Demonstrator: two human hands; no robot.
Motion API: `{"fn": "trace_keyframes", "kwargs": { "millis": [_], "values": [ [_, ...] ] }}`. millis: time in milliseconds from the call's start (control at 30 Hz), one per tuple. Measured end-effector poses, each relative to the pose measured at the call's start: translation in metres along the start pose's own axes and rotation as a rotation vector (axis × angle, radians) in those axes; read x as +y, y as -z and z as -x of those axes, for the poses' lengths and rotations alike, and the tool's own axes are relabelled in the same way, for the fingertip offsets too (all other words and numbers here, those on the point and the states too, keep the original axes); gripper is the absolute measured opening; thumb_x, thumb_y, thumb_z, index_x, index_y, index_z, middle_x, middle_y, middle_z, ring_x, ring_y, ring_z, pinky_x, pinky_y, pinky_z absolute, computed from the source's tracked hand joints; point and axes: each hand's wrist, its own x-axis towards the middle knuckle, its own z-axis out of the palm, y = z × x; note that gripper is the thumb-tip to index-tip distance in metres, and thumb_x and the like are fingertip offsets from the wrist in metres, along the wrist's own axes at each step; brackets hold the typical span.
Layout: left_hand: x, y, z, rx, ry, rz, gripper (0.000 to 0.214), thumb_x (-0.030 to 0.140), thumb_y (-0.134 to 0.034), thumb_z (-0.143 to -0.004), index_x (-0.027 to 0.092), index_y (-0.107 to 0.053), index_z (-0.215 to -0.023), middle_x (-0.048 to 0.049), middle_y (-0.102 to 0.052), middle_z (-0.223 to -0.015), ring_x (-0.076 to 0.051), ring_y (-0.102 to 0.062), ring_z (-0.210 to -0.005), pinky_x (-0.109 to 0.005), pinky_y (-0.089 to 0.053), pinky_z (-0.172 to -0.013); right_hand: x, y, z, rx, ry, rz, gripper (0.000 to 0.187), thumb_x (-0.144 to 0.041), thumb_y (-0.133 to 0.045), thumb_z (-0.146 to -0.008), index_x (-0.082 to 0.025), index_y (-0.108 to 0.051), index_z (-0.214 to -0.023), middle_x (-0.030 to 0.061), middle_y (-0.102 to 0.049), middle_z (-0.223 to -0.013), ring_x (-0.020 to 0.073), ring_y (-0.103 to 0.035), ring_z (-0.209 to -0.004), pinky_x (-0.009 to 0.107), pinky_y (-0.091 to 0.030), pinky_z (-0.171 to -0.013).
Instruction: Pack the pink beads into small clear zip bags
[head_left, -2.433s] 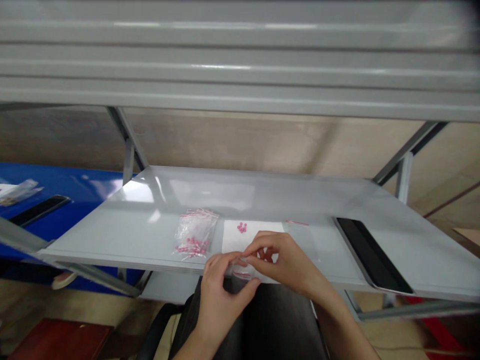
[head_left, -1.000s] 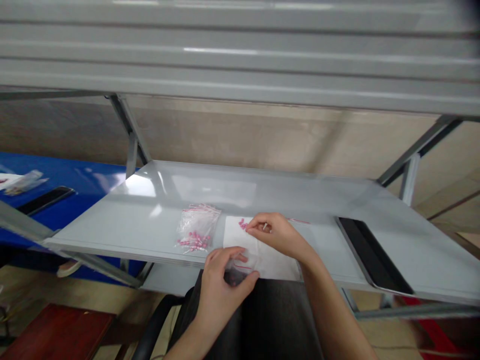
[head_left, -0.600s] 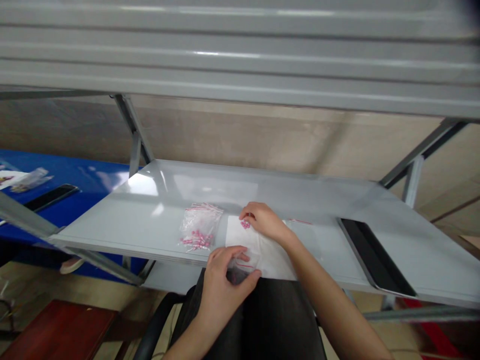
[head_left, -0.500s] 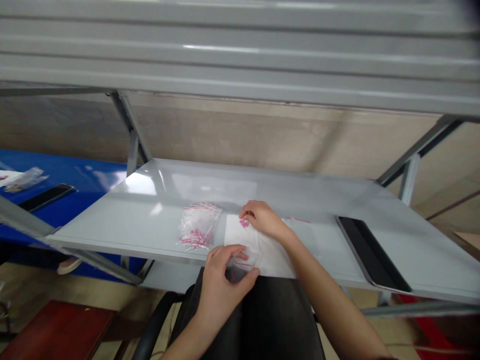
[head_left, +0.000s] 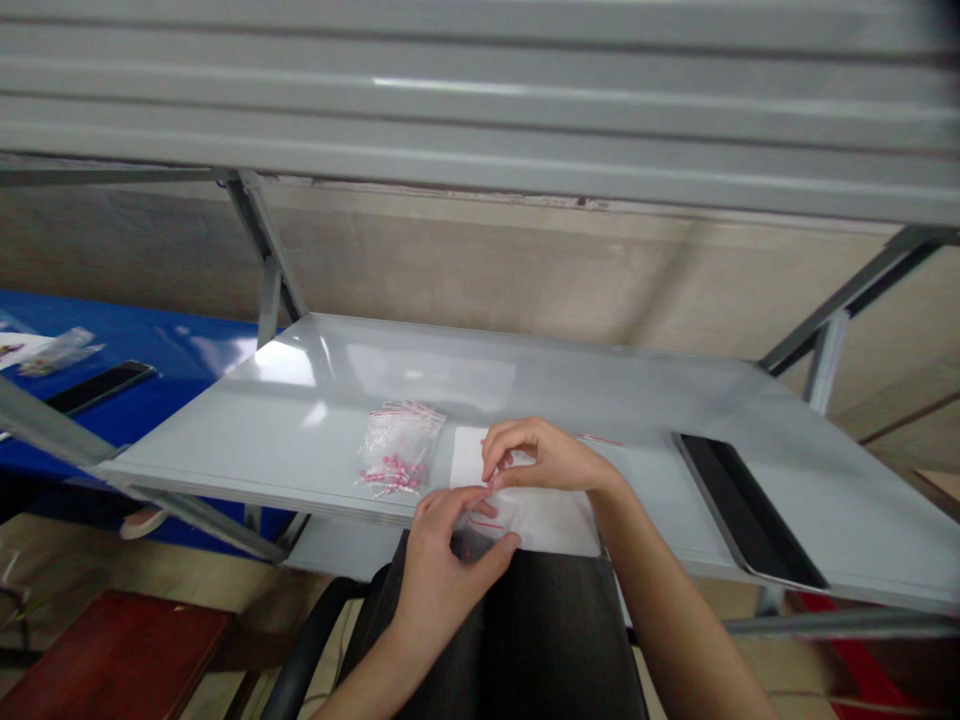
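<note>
My left hand (head_left: 450, 545) grips a small clear zip bag (head_left: 491, 522) with a red line near its mouth, at the table's front edge. Something dark pink shows faintly low in that bag. Just above its mouth, my right hand (head_left: 536, 460) is pinched, with a tiny pink bead (head_left: 491, 486) at the fingertips. Under both hands lies a sheet of white paper (head_left: 559, 520). My right hand hides most of the spot where loose beads lay. To the left is a pile of small zip bags (head_left: 401, 450), with pink beads in the lower ones.
A black tablet (head_left: 746, 510) lies on the grey table (head_left: 315, 460) at the right. Behind the paper is a thin red-lined strip (head_left: 600, 440). On a blue table (head_left: 187, 350) at the left are a phone (head_left: 101, 388) and clear bags (head_left: 60, 355). Slanting metal struts flank the table.
My right hand has moved from the loose pink beads on the paper toward me, to the mouth of the zip bag. My left hand has stayed in place with the bag.
</note>
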Motion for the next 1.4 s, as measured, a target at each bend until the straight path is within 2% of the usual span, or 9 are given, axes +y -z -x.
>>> {"fn": "trace_keyframes", "kwargs": {
  "millis": [67,133,267,433,667,933,1100,1300,1400],
  "values": [
    [0.0,0.0,0.0,0.012,-0.008,0.002,0.032,0.022,-0.077,-0.073,0.025,-0.068,-0.102,-0.0014,-0.077,-0.091,-0.027,-0.07,-0.089,-0.047,-0.051,-0.084,0.0,0.001,0.002,-0.053,0.022,-0.032,0.017,-0.036,-0.078,-0.084,-0.019,-0.079,-0.088,0.0029,-0.074,-0.087,0.0142,-0.065,-0.077,0.025,-0.053,-0.07],
    [0.001,-0.001,0.0,0.011,-0.003,-0.001,0.032,0.022,-0.077,-0.073,0.025,-0.068,-0.103,-0.0014,-0.077,-0.091,-0.027,-0.07,-0.088,-0.046,-0.052,-0.084,0.002,0.004,0.001,-0.035,0.011,-0.032,0.019,-0.037,-0.075,-0.087,-0.019,-0.079,-0.091,0.0041,-0.075,-0.09,0.0152,-0.067,-0.08,0.027,-0.054,-0.072],
    [0.001,0.0,0.0,0.003,0.008,-0.014,0.031,0.023,-0.077,-0.073,0.025,-0.069,-0.103,-0.0016,-0.077,-0.091,-0.027,-0.07,-0.088,-0.045,-0.052,-0.082,0.012,0.012,-0.004,0.133,-0.086,0.083,0.012,-0.025,-0.069,-0.09,-0.016,-0.077,-0.09,0.0053,-0.075,-0.086,0.0172,-0.067,-0.081,0.029,-0.052,-0.076],
    [0.001,-0.001,0.001,0.012,-0.005,-0.013,0.031,0.023,-0.076,-0.074,0.024,-0.069,-0.104,-0.0027,-0.077,-0.091,-0.027,-0.069,-0.088,-0.045,-0.052,-0.083,0.029,0.012,-0.007,0.261,-0.219,0.286,0.014,-0.004,-0.067,-0.078,-0.014,-0.077,-0.082,0.0046,-0.072,-0.077,0.0158,-0.06,-0.071,0.027,-0.045,-0.07],
    [0.0,-0.002,0.002,0.004,-0.01,-0.03,0.029,0.023,-0.076,-0.075,0.024,-0.069,-0.103,-0.0033,-0.076,-0.092,-0.027,-0.068,-0.089,-0.045,-0.051,-0.084,0.035,0.006,-0.006,0.217,-0.276,0.361,0.017,-0.004,-0.067,-0.076,-0.016,-0.077,-0.078,0.001,-0.07,-0.072,0.0134,-0.059,-0.066,0.022,-0.042,-0.064],
    [0.0,-0.002,0.001,0.002,-0.002,-0.037,0.028,0.022,-0.076,-0.074,0.023,-0.069,-0.102,-0.003,-0.076,-0.092,-0.027,-0.068,-0.09,-0.045,-0.051,-0.085,0.033,0.009,-0.006,0.229,-0.244,0.341,0.017,-0.001,-0.065,-0.074,-0.015,-0.074,-0.072,0.0014,-0.068,-0.069,0.0142,-0.057,-0.065,0.025,-0.04,-0.065],
    [0.001,-0.001,0.002,0.003,0.006,-0.035,0.027,0.022,-0.076,-0.075,0.023,-0.07,-0.101,-0.0033,-0.076,-0.091,-0.027,-0.068,-0.09,-0.045,-0.052,-0.084,0.014,0.017,-0.002,0.105,-0.113,0.169,0.004,-0.018,-0.071,-0.083,-0.017,-0.075,-0.083,0.0034,-0.073,-0.085,0.0148,-0.062,-0.077,0.026,-0.047,-0.072],
    [0.002,-0.001,0.001,0.01,0.012,-0.023,0.028,0.022,-0.076,-0.073,0.023,-0.07,-0.101,-0.0043,-0.076,-0.093,-0.027,-0.069,-0.09,-0.046,-0.053,-0.085,0.003,0.015,-0.002,-0.118,0.005,0.002,0.011,-0.026,-0.077,-0.081,-0.019,-0.077,-0.089,0.0026,-0.074,-0.094,0.0138,-0.065,-0.081,0.025,-0.052,-0.075],
    [0.002,-0.001,0.0,0.013,0.015,-0.023,0.028,0.021,-0.075,-0.073,0.023,-0.07,-0.1,-0.0042,-0.076,-0.092,-0.027,-0.069,-0.09,-0.045,-0.054,-0.085,0.009,0.013,-0.003,-0.033,-0.074,0.06,0.013,-0.025,-0.074,-0.084,-0.02,-0.077,-0.094,0.0033,-0.074,-0.095,0.014,-0.065,-0.08,0.025,-0.052,-0.073]
  ]
}}
